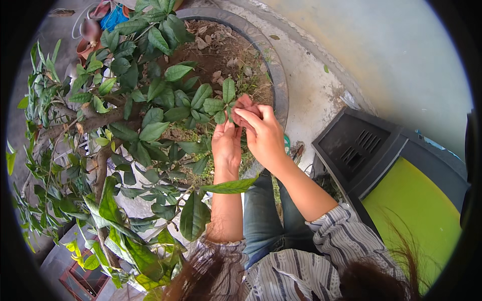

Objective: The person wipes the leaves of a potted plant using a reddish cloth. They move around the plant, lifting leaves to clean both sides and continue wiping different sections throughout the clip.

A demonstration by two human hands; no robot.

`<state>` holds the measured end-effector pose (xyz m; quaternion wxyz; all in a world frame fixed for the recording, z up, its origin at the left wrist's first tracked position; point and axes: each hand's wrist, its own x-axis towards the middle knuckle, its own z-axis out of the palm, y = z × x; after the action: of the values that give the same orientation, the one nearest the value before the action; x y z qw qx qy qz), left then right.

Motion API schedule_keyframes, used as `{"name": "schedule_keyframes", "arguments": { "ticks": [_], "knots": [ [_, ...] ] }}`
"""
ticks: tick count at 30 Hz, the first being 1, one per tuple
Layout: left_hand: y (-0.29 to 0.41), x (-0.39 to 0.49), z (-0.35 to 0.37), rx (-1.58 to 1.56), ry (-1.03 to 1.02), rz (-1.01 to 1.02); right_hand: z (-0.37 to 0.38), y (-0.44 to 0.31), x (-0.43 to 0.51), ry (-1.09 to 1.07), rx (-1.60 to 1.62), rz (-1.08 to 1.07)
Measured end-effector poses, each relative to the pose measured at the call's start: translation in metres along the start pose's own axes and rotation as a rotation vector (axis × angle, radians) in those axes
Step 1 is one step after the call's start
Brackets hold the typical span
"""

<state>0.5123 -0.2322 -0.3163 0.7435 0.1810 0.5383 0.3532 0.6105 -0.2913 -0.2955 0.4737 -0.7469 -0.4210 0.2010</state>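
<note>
My right hand (265, 133) grips a crumpled reddish-brown cloth (245, 106) against the tip of a leafy branch. Just left of it, my left hand (227, 145) has its thumb and fingertips at the same twig, pinching a green leaf that the fingers and cloth partly hide. Glossy leaves (214, 105) spread from the twig right beside the fingertips. The shrub's thick brown branches (101, 122) reach in from the left. Below the hands is a large round planter (279, 86) holding soil (203, 52), dry leaves and some grass.
A black cabinet-like unit with slots (356, 145) and a lime-green panel (414, 218) stands close on my right. A pale wall (406, 49) rises beyond the concrete ledge (308, 82). A large leaf (229, 186) overhangs my left forearm. Terracotta pots (84, 49) are at upper left.
</note>
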Motion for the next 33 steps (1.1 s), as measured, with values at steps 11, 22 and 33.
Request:
{"name": "schedule_keyframes", "arguments": {
  "ticks": [11, 22, 33],
  "knots": [
    [0.004, 0.011, -0.007, -0.16, -0.031, -0.072, -0.016, 0.016, -0.023, -0.189, -0.1, 0.13],
    [-0.005, 0.033, 0.007, -0.152, 0.194, -0.217, -0.015, 0.012, 0.005, -0.087, 0.087, 0.176],
    [0.001, 0.019, -0.001, -0.283, 0.149, -0.143, 0.001, 0.018, 0.016, -0.238, -0.351, 0.218]
  ]
}}
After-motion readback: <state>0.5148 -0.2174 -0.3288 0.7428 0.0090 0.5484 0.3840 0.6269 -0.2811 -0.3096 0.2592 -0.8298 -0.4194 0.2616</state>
